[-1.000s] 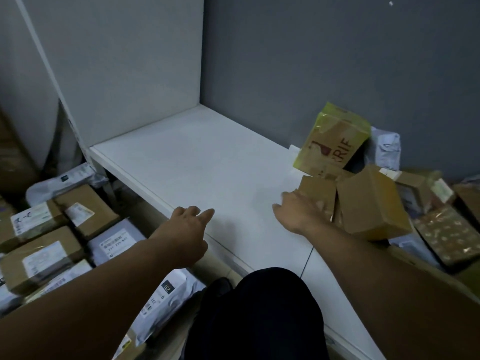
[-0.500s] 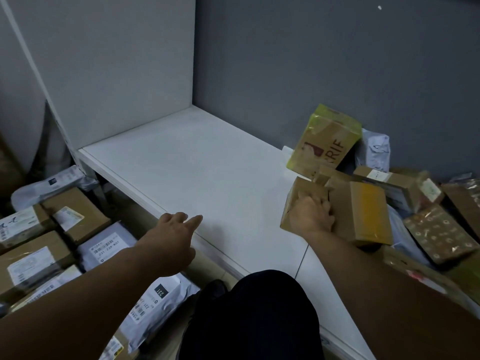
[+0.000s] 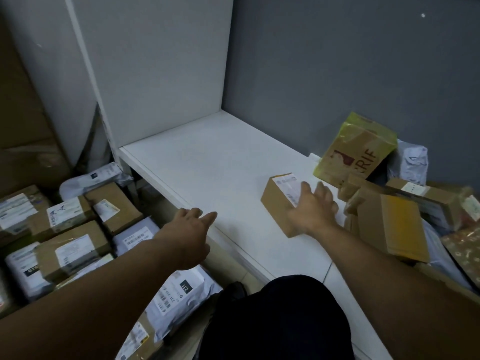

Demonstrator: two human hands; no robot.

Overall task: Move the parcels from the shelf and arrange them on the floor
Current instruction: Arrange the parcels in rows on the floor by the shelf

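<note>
On the white shelf (image 3: 207, 162), my right hand (image 3: 315, 211) grips a small brown cardboard box (image 3: 278, 203) with a white label, thumb over its top. The box sits just left of the parcel pile at the shelf's right end: a yellow-green bag (image 3: 355, 152), a brown box with yellow tape (image 3: 392, 229), a grey mailer (image 3: 413, 165) and more behind. My left hand (image 3: 192, 229) hovers over the shelf's front edge, fingers relaxed and holding nothing. Several boxes (image 3: 72, 248) and white mailers (image 3: 179, 294) lie on the floor at the left.
A white upright panel (image 3: 161, 63) closes the shelf's left end and a grey wall (image 3: 350, 61) stands behind it. My dark-clothed knee (image 3: 280, 320) is against the shelf front. Large brown cartons (image 3: 23, 141) stand at the far left.
My right hand took hold of the small box in the pile and has drawn it left onto the bare shelf, label now up. My left hand stayed near the shelf edge.
</note>
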